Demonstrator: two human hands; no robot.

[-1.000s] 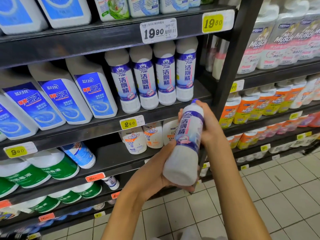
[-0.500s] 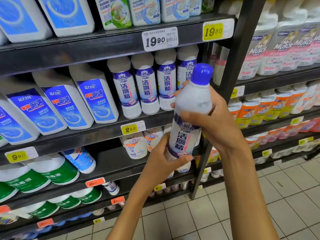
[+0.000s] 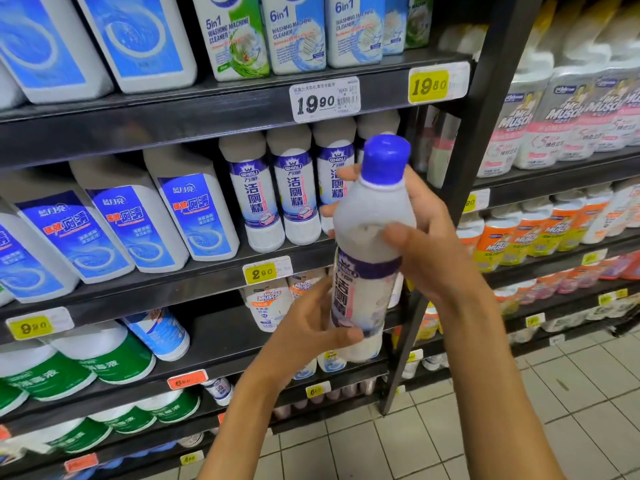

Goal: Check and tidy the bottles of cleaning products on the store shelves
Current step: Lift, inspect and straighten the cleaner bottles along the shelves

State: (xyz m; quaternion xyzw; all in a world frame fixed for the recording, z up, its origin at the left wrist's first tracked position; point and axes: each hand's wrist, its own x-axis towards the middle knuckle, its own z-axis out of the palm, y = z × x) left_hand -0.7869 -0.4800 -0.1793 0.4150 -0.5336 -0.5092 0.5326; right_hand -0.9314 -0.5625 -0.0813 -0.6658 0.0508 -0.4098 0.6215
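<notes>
Bottle (image 3: 367, 271): held upright at frame centre, blue cap (image 3: 386, 159) at 12 o'clock, label facing the camera.
Right hand (image 3: 429, 244): wrapped round the shoulder from 3 o'clock, thumb across the front.
Left hand (image 3: 304, 330): curled round the lower body from 8 o'clock, thumb on the label.
Matching row (image 3: 287, 199): standing on the shelf (image 3: 194, 282) at 10 o'clock of the bottle, labels outward; slot behind the bottle hidden.
Step, as judged: return to the row.
Advice: kept vertical, base set down first, label turned outward, aligned with neighbours.
</notes>
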